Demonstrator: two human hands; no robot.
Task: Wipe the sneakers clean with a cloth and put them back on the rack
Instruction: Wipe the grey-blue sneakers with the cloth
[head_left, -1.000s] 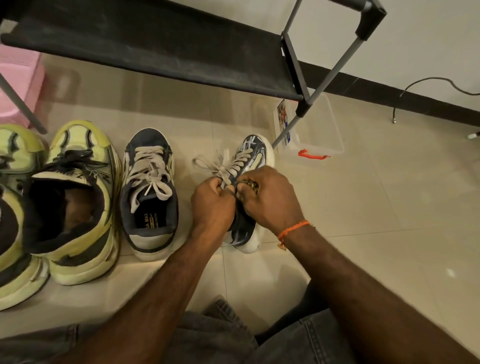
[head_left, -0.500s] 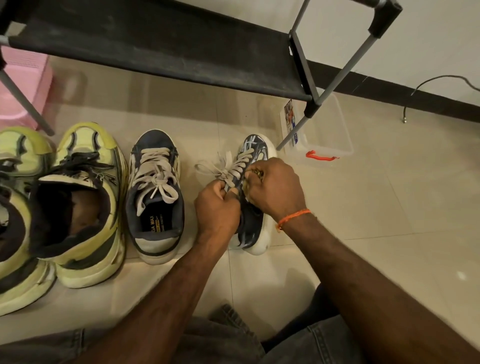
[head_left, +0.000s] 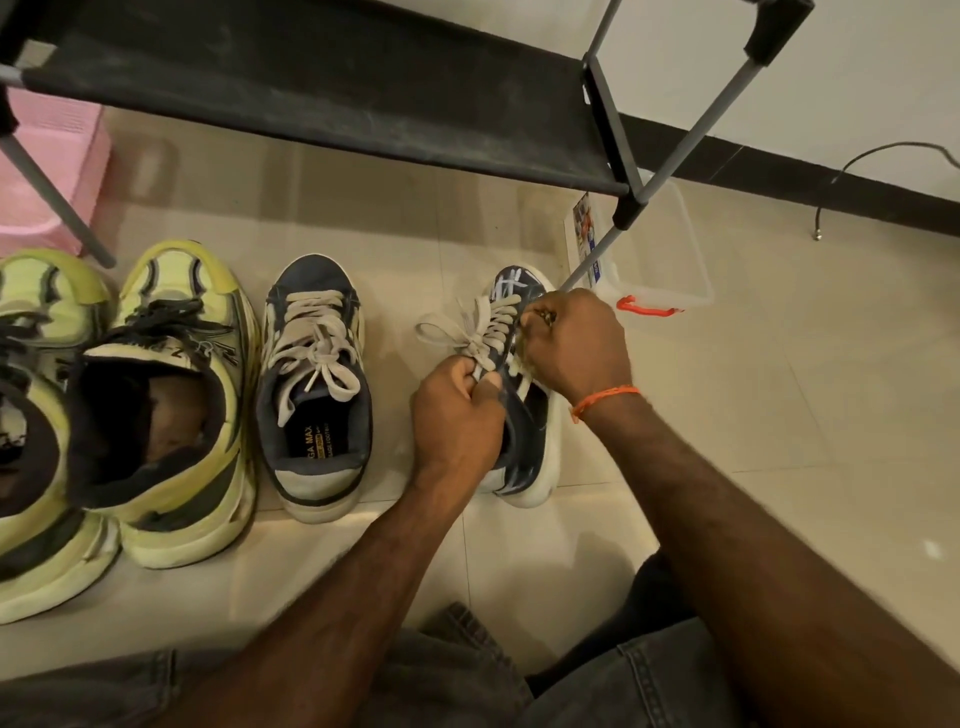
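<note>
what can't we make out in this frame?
- Cloth: in the head view the right hand covers whatever it holds; cannot tell.
- Blue sneaker: both hands hide its opening; the left hand grips its laces.
- Leftmost yellow sneaker: cut by the left edge.
- Rack: upper part beyond the top edge.

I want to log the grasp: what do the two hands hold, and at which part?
Both hold the navy sneaker: left hand grips its tongue and laces; right hand grips its side.
</note>
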